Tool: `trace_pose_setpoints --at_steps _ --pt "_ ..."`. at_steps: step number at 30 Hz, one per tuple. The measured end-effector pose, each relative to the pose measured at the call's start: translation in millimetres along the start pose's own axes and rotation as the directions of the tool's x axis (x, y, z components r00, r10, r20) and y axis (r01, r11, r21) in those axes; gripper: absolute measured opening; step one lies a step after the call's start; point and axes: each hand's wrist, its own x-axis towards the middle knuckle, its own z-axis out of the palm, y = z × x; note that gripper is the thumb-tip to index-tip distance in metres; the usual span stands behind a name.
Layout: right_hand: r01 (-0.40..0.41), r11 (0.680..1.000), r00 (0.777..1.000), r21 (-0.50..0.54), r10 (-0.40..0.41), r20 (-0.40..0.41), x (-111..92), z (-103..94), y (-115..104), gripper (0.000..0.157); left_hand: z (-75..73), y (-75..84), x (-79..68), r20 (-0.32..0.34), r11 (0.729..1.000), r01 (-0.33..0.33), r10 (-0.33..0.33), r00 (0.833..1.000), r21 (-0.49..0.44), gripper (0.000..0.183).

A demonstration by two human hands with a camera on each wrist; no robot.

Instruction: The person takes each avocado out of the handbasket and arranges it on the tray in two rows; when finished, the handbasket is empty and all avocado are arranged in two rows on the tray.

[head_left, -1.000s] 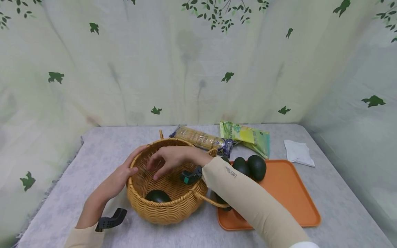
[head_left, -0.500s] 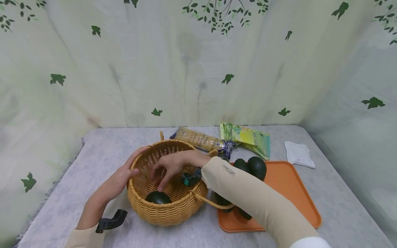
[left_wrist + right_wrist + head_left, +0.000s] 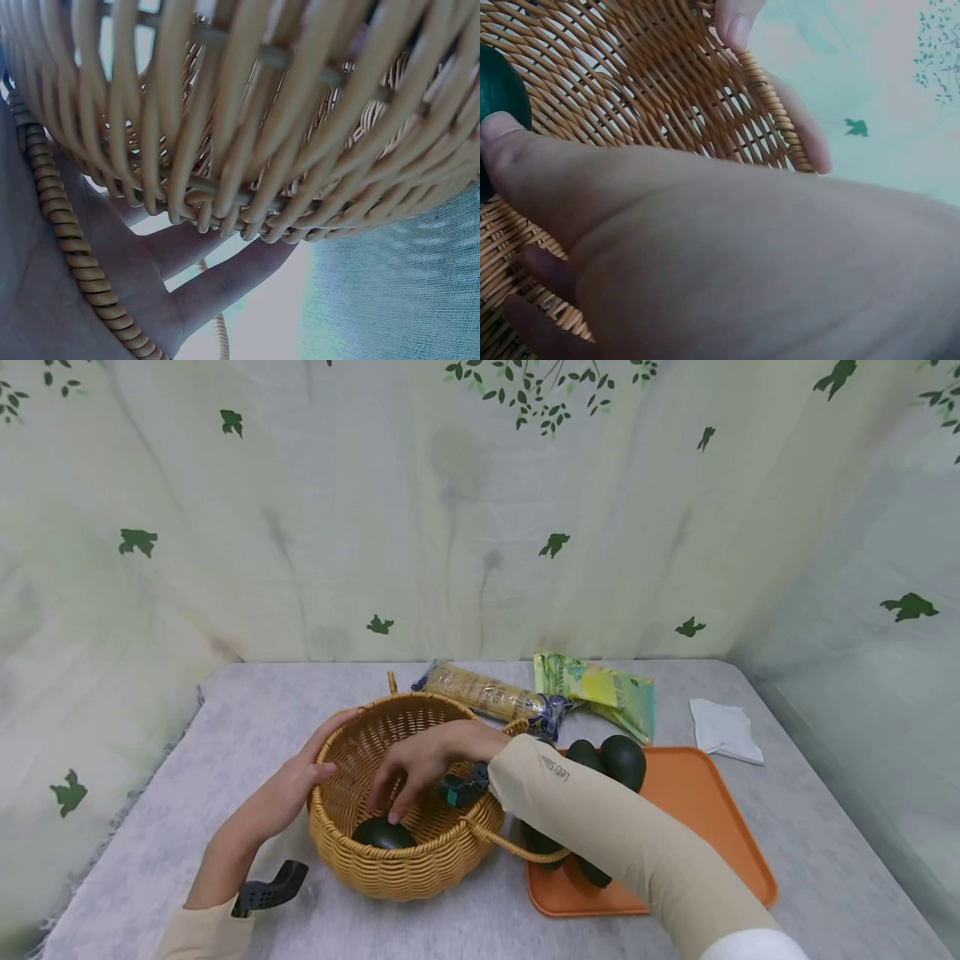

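The round wicker basket [image 3: 405, 881] stands on the cloth-covered table, with a dark green avocado [image 3: 384, 832] inside near its front wall. My left hand [image 3: 288, 785] grips the basket's left rim, thumb over the edge; the left wrist view shows fingers [image 3: 232, 281] against the outer weave and a handle [image 3: 71, 247] across the palm. My right hand [image 3: 420, 756] reaches inside and holds the avocado with bent fingers, the thumb [image 3: 506, 139] resting on its skin. Its other fingertips are partly hidden. Several more avocados [image 3: 622, 763] lie on the orange tray [image 3: 697, 810], partly behind the right sleeve.
Behind the basket lies a clear pack of noodles [image 3: 487, 692] with blue ends. Beside it are green and yellow packets [image 3: 600, 689], and a white folded tissue [image 3: 726, 731] lies at the right. One basket handle [image 3: 517, 850] overhangs the tray's left edge.
My right hand has lowered inside the basket from above the avocado until its thumb meets it. The left hand keeps its place on the rim.
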Motion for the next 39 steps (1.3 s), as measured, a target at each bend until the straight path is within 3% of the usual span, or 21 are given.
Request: trace_pose_setpoints --at_steps 13,17,21,24,31,36,39 --pt "0.033 0.999 0.997 0.023 -0.035 0.066 -2.2 5.2 0.2 0.045 4.1 -4.6 -2.2 -0.005 1.0 -0.013 0.013 1.0 0.004 0.065" --pt "-0.034 0.999 0.999 -0.03 0.033 -0.013 -3.1 3.5 0.8 0.03 4.6 -3.1 -2.2 -0.005 1.0 -0.009 0.009 1.0 0.008 0.065" --pt "-0.125 0.988 0.987 -0.089 0.114 -0.116 -4.0 1.2 2.5 0.025 3.9 -3.3 -1.2 -0.01 1.0 -0.008 0.008 1.0 0.03 0.065" --pt "-0.108 0.991 0.986 -0.082 0.096 -0.139 -4.2 -0.2 3.1 0.029 2.7 -4.1 -0.2 -0.007 1.0 -0.008 0.008 1.0 0.028 0.066" --pt "0.012 0.999 0.999 -0.035 -0.013 -0.033 -3.9 -0.8 2.3 0.05 0.4 -5.6 0.1 -0.006 0.999 -0.005 0.005 1.0 0.036 0.067" --pt "-0.053 0.997 0.998 -0.047 0.054 0.013 -5.6 0.3 0.9 0.06 -0.5 -3.9 -0.3 -0.008 0.999 0.005 -0.005 1.0 0.052 0.068" --pt "-0.077 0.997 0.997 -0.031 0.078 0.028 -5.7 0.9 -0.3 0.057 -0.2 -2.8 -0.6 -0.008 0.999 0.011 -0.011 1.0 0.043 0.069"
